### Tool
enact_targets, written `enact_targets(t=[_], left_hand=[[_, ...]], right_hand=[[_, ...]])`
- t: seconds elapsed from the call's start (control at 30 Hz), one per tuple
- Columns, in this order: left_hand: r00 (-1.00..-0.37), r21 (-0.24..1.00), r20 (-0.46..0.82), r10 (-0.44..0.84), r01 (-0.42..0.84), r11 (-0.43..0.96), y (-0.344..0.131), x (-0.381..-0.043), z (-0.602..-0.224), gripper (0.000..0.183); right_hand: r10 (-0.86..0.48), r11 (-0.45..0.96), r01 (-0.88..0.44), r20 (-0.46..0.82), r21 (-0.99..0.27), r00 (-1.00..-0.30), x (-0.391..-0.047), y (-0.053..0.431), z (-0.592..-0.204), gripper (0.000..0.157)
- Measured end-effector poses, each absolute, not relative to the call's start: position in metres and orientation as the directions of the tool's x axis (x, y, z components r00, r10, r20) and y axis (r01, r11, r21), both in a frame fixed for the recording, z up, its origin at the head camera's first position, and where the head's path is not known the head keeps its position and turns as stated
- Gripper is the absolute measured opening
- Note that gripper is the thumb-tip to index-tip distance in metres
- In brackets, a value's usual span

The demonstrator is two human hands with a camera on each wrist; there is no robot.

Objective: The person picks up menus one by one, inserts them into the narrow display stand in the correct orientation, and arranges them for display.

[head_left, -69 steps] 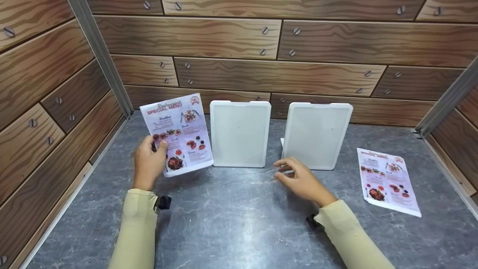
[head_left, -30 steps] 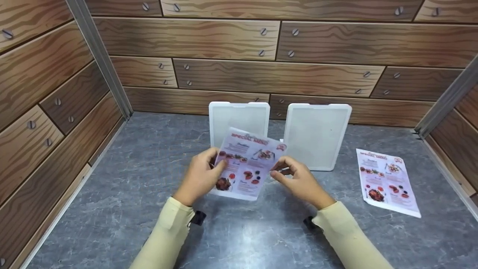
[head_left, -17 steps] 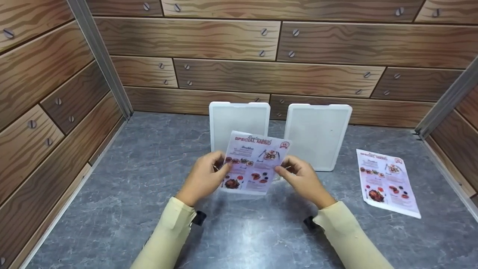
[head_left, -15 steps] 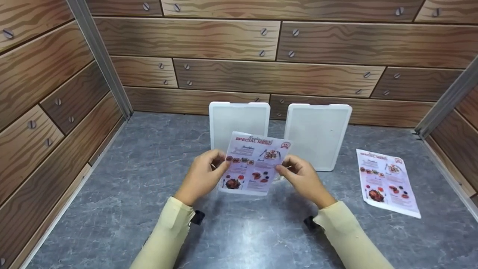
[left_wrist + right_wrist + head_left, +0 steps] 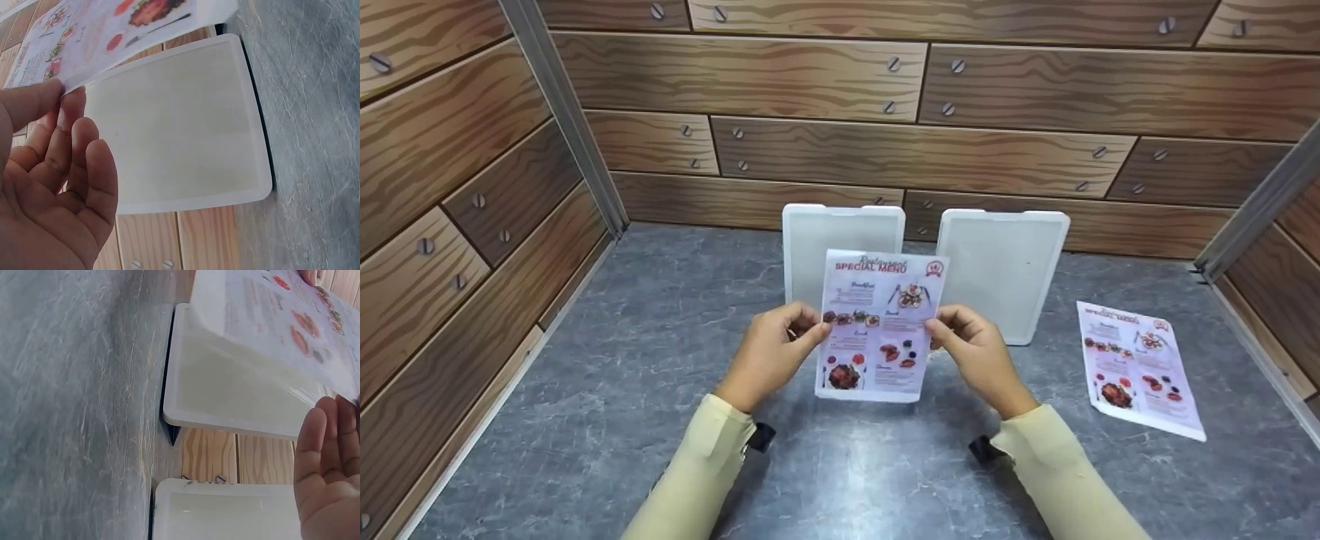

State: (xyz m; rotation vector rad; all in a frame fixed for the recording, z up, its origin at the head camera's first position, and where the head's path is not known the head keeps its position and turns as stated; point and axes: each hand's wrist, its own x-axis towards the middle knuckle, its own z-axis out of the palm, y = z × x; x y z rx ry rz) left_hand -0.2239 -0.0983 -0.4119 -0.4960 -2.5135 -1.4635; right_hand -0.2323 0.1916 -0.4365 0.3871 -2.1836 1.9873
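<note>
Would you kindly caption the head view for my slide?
Left hand and right hand hold a menu before two white panels.

Wrist close-ups, held menu point(image 5: 101, 34) in both

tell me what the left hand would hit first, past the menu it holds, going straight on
Past the held menu, the left hand would probably meet the left white panel first; depth is unclear.

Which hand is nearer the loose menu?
Right. The right hand is left of the loose menu, not touching it; the left hand is farther left, across the held menu.
</note>
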Motion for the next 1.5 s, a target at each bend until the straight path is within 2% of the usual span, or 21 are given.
enact_targets(t=[0.23, 0.53, 0.93, 1.13, 1.3, 1.5], left_hand=[[-0.912, 0.814, 0.378, 0.157, 0.408, 0.413, -0.098, -0.226, -0.411, 0.008], [-0.905, 0.795, 0.392, 0.166, 0.424, 0.433, -0.096, -0.224, -0.412, 0.008], [-0.844, 0.796, 0.534, 0.042, 0.519, 0.310, -0.095, -0.221, -0.404, 0.010], [-0.805, 0.765, 0.593, 0.013, 0.569, 0.303, -0.096, -0.220, -0.402, 0.014], [-0.773, 0.741, 0.635, -0.006, 0.607, 0.287, -0.099, -0.220, -0.401, 0.011], [-0.738, 0.714, 0.673, -0.052, 0.630, 0.306, -0.101, -0.221, -0.401, 0.008]], right_hand=[[-0.105, 0.068, -0.282, 0.274, -0.957, -0.956, -0.233, 0.192, -0.436, 0.010], [-0.096, 0.073, -0.273, 0.266, -0.959, -0.959, -0.232, 0.191, -0.436, 0.009], [-0.166, 0.109, -0.269, 0.249, -0.957, -0.954, -0.229, 0.189, -0.433, 0.011], [-0.222, 0.147, -0.286, 0.250, -0.947, -0.942, -0.229, 0.190, -0.435, 0.015], [-0.261, 0.152, -0.291, 0.245, -0.945, -0.934, -0.230, 0.192, -0.436, 0.017], [-0.214, 0.170, -0.279, 0.241, -0.945, -0.947, -0.231, 0.192, -0.438, 0.014]])
